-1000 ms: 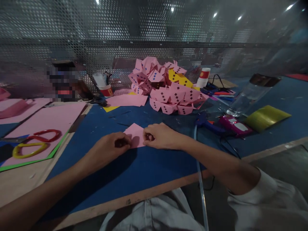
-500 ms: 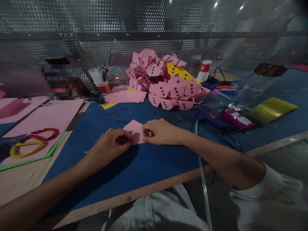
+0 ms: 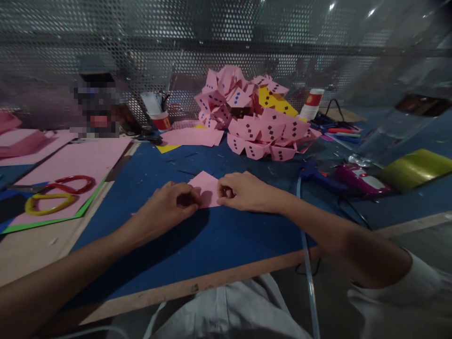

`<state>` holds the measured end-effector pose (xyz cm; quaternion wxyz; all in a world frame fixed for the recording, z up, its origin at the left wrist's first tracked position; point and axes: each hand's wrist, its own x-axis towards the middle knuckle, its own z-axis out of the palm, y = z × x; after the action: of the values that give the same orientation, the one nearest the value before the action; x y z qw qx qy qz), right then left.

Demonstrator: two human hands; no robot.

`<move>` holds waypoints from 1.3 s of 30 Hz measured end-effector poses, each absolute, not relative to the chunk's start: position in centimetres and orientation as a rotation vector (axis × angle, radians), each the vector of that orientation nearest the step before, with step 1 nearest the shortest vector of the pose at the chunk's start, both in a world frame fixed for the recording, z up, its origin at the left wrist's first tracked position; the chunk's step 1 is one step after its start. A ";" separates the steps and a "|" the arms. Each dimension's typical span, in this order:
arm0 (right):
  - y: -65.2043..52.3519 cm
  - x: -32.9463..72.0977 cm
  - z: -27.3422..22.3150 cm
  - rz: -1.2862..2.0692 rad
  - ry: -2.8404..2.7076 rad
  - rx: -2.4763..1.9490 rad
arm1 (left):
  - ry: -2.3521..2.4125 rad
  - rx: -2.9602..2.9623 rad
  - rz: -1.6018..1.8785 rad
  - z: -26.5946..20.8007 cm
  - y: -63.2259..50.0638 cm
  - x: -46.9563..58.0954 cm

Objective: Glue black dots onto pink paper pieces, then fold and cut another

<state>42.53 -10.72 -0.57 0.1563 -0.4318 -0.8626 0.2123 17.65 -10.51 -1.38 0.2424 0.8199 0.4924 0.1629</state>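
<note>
A small piece of pink paper with a pointed top lies low over the blue table mat, between my two hands. My left hand pinches its left edge, thumb and forefinger closed. On the opposite edge, my right hand is closed with curled fingers gripping the paper. Just beyond stands a pile of folded pink paper pieces marked with dark and blue diamonds. One yellow folded piece sits among them.
Scissors with red and yellow handles rest on pink sheets at left. A blue glue gun, a magenta device, a yellow roll and a clear bottle are at right. Paper cups stand behind.
The camera view has turned slightly left, so the scene sits further right. Both hands keep their hold on the pink paper, with little visible movement against the table.
</note>
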 end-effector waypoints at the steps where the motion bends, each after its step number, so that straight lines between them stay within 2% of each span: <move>1: -10.8 42.5 -0.6 0.607 -2.471 -1.235 | 1.331 2.242 0.450 -1.4 -10.5 17.6; 39: -10.8 42.5 -0.5 0.648 -2.462 -1.250 | 1.349 2.181 0.361 -0.8 -10.3 13.4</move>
<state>42.53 -10.80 -0.46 0.1523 -0.4356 -0.8580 0.2258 13.37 -10.31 -0.82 0.2724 0.8104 0.5011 0.1340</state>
